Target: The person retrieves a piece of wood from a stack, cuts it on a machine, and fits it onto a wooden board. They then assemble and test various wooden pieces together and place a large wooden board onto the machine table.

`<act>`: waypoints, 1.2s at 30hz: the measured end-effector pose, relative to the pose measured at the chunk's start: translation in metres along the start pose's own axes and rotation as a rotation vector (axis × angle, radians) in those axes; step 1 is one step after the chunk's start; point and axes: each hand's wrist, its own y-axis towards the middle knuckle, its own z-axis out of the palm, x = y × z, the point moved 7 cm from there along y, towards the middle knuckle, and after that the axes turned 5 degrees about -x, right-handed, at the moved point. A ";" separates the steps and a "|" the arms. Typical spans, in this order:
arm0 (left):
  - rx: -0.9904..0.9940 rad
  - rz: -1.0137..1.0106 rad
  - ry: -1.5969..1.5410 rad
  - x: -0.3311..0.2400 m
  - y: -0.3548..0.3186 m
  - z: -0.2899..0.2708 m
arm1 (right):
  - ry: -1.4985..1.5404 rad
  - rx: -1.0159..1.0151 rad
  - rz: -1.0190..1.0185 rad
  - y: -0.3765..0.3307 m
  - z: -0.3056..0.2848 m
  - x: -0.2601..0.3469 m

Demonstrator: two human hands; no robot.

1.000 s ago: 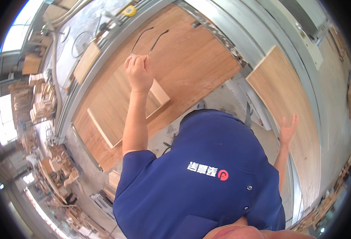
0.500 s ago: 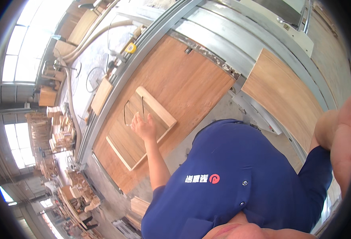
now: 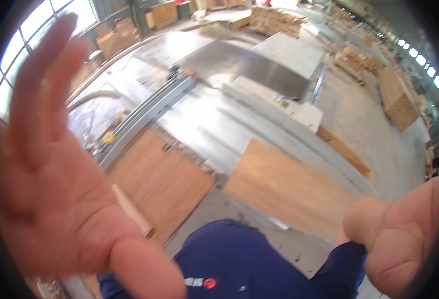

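Observation:
My left hand (image 3: 55, 189) is raised close to the camera, palm toward it, fingers spread, with nothing in it. It fills the left side of the picture. My right hand (image 3: 403, 234) is also raised close at the right edge; its palm and thumb show, and its fingers run out of the picture. Below, between both hands, lies a brown wooden panel (image 3: 154, 179) on a metal machine table (image 3: 214, 124), with a narrow light wood strip (image 3: 132, 212) on it. A second wooden panel (image 3: 289, 187) lies to the right. My blue shirt (image 3: 249, 264) shows at the bottom.
A grey guide rail (image 3: 144, 117) with a yellow tape measure (image 3: 108, 137) runs along the far side of the left panel. A white machine block (image 3: 299, 109) sits beyond. Stacks of boards (image 3: 396, 94) stand on the concrete floor at the right and far back. Windows line the left wall.
My left hand has left the panel and come up near the camera. My right hand has also risen closer. The view has tilted up toward the hall.

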 end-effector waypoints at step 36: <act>0.494 -0.070 -0.111 -0.006 -0.047 0.232 | -0.772 0.543 1.010 -0.237 -0.158 -0.017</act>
